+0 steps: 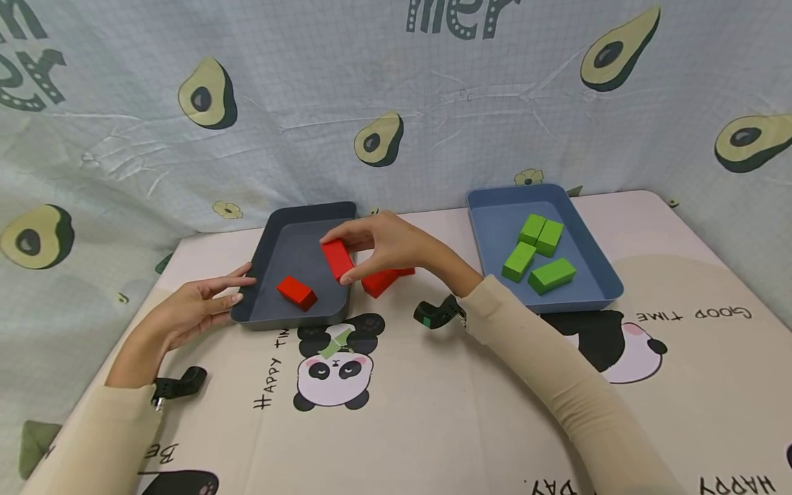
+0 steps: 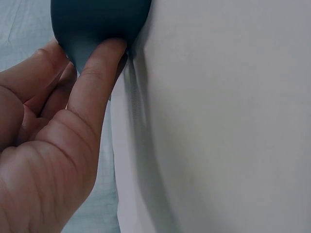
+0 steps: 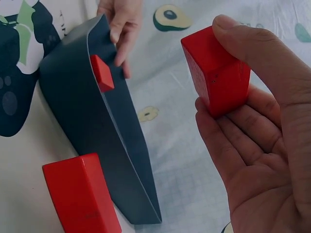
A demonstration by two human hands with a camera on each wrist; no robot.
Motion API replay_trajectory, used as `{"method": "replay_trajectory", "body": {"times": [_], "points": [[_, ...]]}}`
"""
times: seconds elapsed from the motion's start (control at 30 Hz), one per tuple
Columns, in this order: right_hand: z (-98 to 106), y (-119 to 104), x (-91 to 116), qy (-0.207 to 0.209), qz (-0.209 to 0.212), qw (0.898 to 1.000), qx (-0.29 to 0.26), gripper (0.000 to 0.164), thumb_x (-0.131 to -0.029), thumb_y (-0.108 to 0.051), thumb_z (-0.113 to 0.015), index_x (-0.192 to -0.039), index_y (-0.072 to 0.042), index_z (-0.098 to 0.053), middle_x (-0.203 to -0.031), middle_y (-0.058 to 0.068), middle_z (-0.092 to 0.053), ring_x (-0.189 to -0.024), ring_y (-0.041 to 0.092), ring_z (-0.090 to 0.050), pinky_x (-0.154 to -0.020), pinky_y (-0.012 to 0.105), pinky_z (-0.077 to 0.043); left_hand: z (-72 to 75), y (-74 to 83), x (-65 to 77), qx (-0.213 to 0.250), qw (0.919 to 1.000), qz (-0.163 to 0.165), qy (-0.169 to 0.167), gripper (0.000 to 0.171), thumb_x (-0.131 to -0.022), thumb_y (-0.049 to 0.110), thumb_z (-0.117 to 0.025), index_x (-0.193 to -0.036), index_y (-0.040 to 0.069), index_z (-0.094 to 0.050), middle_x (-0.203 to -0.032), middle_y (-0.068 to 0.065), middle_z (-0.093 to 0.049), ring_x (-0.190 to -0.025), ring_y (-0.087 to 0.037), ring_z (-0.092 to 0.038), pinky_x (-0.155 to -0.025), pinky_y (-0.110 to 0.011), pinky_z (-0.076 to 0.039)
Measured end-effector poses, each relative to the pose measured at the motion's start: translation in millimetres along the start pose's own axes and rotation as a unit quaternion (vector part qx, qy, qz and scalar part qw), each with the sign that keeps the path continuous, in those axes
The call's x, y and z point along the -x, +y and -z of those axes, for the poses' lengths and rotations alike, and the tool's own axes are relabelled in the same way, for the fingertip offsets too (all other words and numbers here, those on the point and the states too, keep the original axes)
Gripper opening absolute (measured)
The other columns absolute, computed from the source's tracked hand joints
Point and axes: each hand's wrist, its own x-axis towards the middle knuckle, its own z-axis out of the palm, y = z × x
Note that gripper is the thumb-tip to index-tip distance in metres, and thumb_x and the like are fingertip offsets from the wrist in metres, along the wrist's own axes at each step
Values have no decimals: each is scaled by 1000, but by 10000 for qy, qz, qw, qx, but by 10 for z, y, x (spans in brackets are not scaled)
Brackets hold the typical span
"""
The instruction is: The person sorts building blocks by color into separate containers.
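Observation:
My right hand [image 1: 392, 240] pinches a red block [image 1: 337, 260] between thumb and fingers, above the right side of the dark grey tray [image 1: 291, 321]. In the right wrist view this block [image 3: 218, 73] is tilted, with the thumb on its top. Another red block [image 1: 298, 293] lies inside the tray. On the table, just right of the tray, a red block [image 1: 379, 282] sits partly under my right hand, with more red beside it. My left hand [image 1: 194, 306] touches the tray's left edge with fairly straight fingers; the left wrist view shows a fingertip against the outer wall [image 2: 97, 22].
A blue tray [image 1: 603, 271] stands to the right, holding several green blocks, among them a long one [image 1: 552, 276]. Behind both trays hangs a cloth [image 1: 309, 82] printed with avocados. The table cover [image 1: 421, 412] carries panda pictures and lettering.

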Motion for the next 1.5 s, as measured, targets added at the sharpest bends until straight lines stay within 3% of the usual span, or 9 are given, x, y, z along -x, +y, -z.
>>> {"method": "replay_trajectory", "body": {"times": [0.27, 0.67, 1.2, 1.5], "points": [[5, 6, -46, -71, 2, 9999, 74, 58, -82, -20, -87, -135, -11, -65, -128, 1, -69, -113, 6, -67, -102, 28, -52, -2, 8, -3, 84, 10000, 27, 11, 62, -101, 11, -64, -155, -3, -35, -172, -5, 1, -118, 14, -53, -94, -24, -55], [6, 6, -134, -154, 127, 9998, -12, 57, -83, -18, -86, -135, -9, -64, -132, 3, -67, -115, 5, -65, -102, 22, -50, 12, -11, -9, 73, 10000, 55, 14, 61, -102, 12, -63, -155, -2, -36, -172, -4, 2, -118, 15, -53, -93, -24, -55], [20, 53, -298, -566, 257, 9971, -436, 58, -84, -13, -85, -137, -5, -62, -135, 5, -64, -120, 7, -63, -105, 25, -49, 8, -12, -6, 89, 10000, 26, -18, 58, -102, 12, -62, -154, 1, -40, -172, -4, 1, -117, 16, -52, -94, -23, -55], [11, 91, -405, -579, 130, 9965, -584, 59, -83, -15, -85, -137, -5, -63, -134, 5, -65, -118, 8, -64, -104, 25, -50, 9, -20, -6, 212, 9998, -23, -43, 52, -102, 10, -61, -152, 5, -47, -172, -4, 2, -119, 13, -53, -94, -24, -55]]}}
